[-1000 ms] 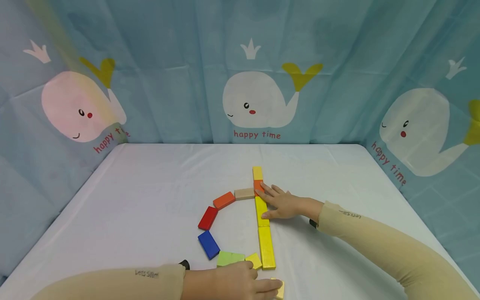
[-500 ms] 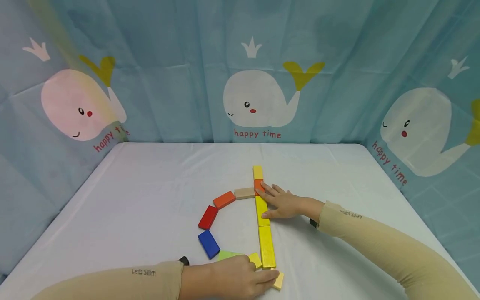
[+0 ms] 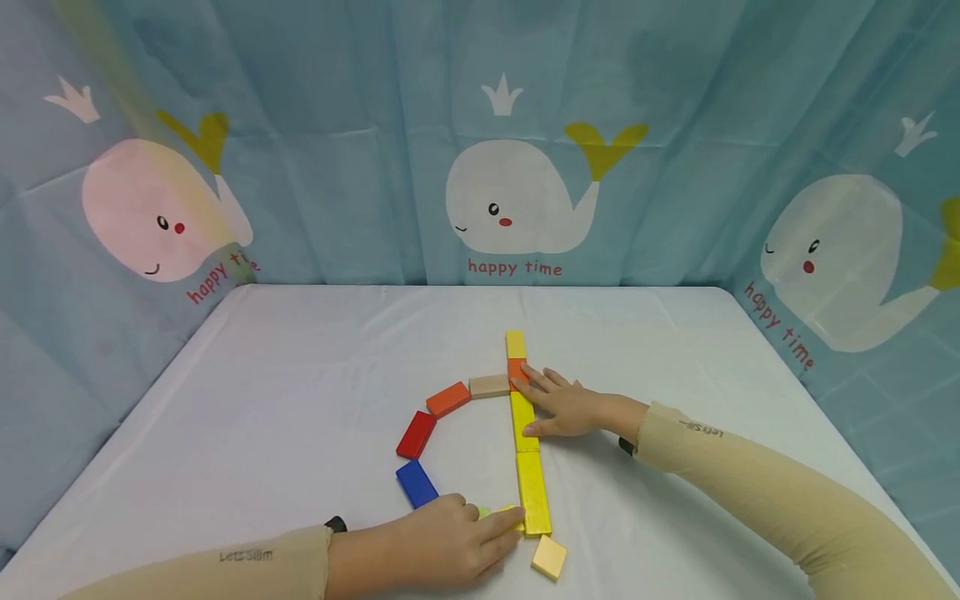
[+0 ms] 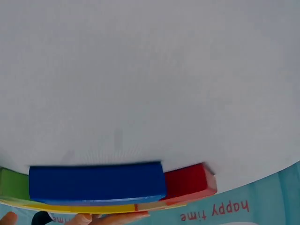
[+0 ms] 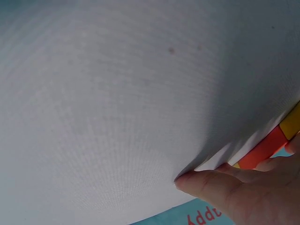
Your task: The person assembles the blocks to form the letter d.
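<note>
At the near end of a block outline, my left hand [image 3: 446, 542] reaches over a green block [image 3: 483, 512], its extended index finger on a small yellow block [image 3: 509, 507]. Both blocks are mostly hidden by it. A square cream block [image 3: 550, 557] lies loose beside those fingertips. My right hand [image 3: 566, 410] is spread out, fingertips on an orange block [image 3: 516, 377] and thumb on a yellow block [image 3: 522, 415] of the straight row. A longer yellow block [image 3: 533, 493] continues this row towards me, and a short yellow block [image 3: 515, 344] tops its far end.
Curving left from the row are a plain wood block [image 3: 490, 387], an orange-red block [image 3: 448, 400], a red block [image 3: 416, 435] and a blue block [image 3: 417, 484]. White cloth covers the table [image 3: 322, 375]. A whale-print curtain [image 3: 337, 167] surrounds its back and sides.
My left hand slid the cream block forward to the row's near end, turning it askew, then left it and moved left onto the small yellow block. My right hand stayed put.
</note>
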The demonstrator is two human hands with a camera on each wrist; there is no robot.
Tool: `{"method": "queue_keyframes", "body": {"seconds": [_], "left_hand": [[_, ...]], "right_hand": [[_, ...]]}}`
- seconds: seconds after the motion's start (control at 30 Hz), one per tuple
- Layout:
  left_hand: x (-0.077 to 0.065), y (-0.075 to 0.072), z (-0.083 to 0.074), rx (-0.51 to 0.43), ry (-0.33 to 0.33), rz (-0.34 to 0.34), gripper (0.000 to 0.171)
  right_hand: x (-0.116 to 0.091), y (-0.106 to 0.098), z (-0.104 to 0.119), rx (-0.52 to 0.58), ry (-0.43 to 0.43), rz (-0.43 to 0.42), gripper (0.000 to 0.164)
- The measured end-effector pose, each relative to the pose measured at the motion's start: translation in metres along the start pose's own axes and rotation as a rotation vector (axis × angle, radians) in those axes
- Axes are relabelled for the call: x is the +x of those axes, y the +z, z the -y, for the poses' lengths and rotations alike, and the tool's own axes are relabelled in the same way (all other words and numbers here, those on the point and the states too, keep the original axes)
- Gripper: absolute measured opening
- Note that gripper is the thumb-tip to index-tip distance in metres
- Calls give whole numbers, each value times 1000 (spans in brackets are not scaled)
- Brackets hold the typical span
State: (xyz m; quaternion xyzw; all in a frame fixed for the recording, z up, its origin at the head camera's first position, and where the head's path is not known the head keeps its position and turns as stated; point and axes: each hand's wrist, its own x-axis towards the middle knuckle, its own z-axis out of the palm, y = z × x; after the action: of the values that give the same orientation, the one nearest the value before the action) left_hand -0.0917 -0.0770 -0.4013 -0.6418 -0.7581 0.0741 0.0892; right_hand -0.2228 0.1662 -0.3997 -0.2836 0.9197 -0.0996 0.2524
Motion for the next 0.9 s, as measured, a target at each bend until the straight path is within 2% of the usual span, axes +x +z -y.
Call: {"method": "queue_keyframes", "body": {"seconds": [0.1,0.2,0.43,0.67,0.9], "left_hand": [[-5,6,-1,6,-13,-16,40],[-8,8,-2,-1,-14,6,42],[-8,8,-4,4,-1,18,43],[-9,9,-4,25,17,1,43],[-9,8,-5,11,-5,7,41]], "right_hand": [[0,0,0,5,1,0,84],[-1,-1,0,7,-3,-4,84],[-1,-1,2,-9,8,-3,84],[-2,-1,2,-3,8,-1,85],[-1,-2,2,-1,7,3,85]]}}
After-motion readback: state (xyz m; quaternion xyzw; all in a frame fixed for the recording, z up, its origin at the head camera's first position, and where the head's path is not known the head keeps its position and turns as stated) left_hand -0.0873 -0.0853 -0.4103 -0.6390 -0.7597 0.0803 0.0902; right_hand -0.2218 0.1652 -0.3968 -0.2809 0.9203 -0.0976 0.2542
